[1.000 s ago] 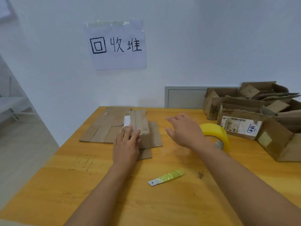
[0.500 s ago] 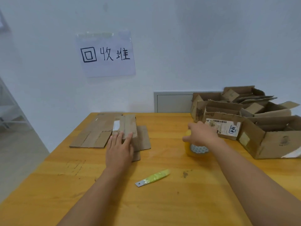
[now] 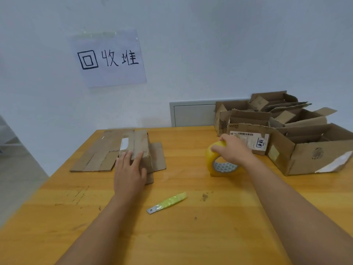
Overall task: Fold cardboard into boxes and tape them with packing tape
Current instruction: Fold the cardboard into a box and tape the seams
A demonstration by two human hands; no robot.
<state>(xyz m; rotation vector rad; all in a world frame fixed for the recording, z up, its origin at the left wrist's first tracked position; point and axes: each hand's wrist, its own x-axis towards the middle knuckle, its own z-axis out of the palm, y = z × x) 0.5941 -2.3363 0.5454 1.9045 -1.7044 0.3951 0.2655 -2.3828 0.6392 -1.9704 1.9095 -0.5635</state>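
Observation:
A small folded cardboard box point(image 3: 140, 148) sits on flattened cardboard sheets point(image 3: 95, 155) at the back left of the wooden table point(image 3: 191, 236). My left hand point(image 3: 129, 173) rests flat on the box's near end, fingers straight. At the right, my right hand point(image 3: 234, 150) grips the top of a yellowish roll of packing tape point(image 3: 215, 161), which stands on its edge on the table. A green-handled cutter blade point(image 3: 168, 202) lies between my forearms, untouched.
Several open, worn cardboard boxes point(image 3: 298, 146) crowd the table's back right corner. A paper sign point(image 3: 108, 58) with handwritten characters hangs on the wall, and a grey wall panel point(image 3: 191, 113) sits behind the table. The table's left edge drops to the floor.
My right hand moved right from above the table to the tape roll and took hold of it, and the roll now stands tilted up. The left hand stayed on the box.

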